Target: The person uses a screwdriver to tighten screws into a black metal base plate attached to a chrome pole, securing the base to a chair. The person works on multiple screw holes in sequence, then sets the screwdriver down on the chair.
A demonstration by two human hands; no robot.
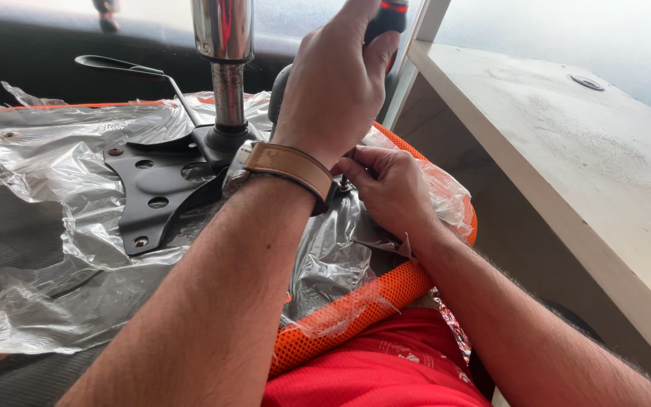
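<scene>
Left hand wraps closed around a black, red-trimmed screwdriver handle at 12 o'clock. Right hand pinches crinkled clear plastic wrap at 3 o'clock of the flat black metal plate on the orange mesh seat.

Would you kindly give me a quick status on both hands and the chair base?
Left hand gripping screwdriver handle from above. Right hand steadying beneath it. Black mounting plate on upturned seat; clear plastic wrap bunched around.
</scene>
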